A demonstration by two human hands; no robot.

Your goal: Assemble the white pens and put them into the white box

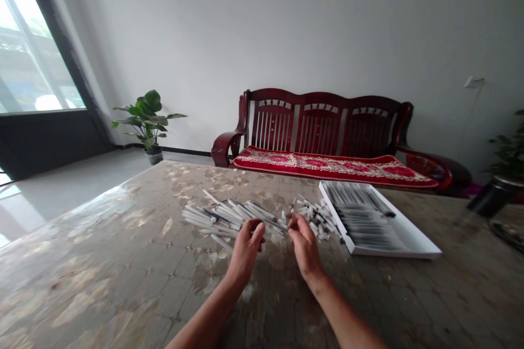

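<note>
My left hand point(246, 245) is closed, its thumb and fingers pinched together just in front of a loose pile of white pen barrels point(223, 212). What it pinches, if anything, is too small to make out. A short gap to the right, my right hand point(303, 242) is closed too, with thumb and forefinger together; a thin dark bit shows by its fingertips, its kind unclear. Behind and beside that hand lies a heap of small white and dark pieces that look like pen caps point(321, 218). A shallow white box point(409, 237) holds rows of pens with dark ends point(368, 223).
The patterned table covering point(143, 262) reaches out on all sides. A dark cylindrical container point(493, 196) and a dark cable point(507, 235) are at the right. Beyond the table stand a red wooden bench point(323, 125) and a potted plant point(152, 120).
</note>
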